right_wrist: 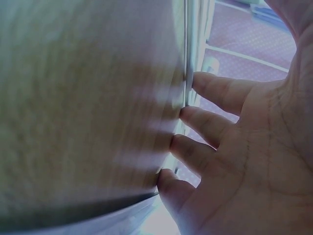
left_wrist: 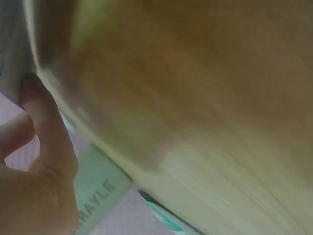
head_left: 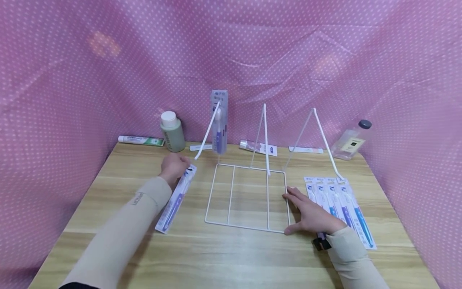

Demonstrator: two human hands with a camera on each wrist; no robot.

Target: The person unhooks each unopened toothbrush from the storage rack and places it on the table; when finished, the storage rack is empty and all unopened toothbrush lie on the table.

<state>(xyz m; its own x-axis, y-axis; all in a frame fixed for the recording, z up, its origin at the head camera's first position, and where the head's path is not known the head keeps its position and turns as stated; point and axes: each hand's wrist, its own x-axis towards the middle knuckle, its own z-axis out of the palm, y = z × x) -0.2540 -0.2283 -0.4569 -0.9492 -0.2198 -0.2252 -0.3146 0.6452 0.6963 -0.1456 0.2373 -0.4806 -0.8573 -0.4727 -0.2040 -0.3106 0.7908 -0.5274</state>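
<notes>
On the pale wooden table (head_left: 223, 257), the left hand (head_left: 174, 167) grips the far end of a purple packaged toothbrush (head_left: 175, 200) lying left of the white wire rack (head_left: 248, 196). The right hand (head_left: 313, 215), fingers straight, presses flat against the rack's right edge.

The left wrist view shows "RAYLE" on a pale green bottle (left_wrist: 98, 193); other print is unreadable.
</notes>
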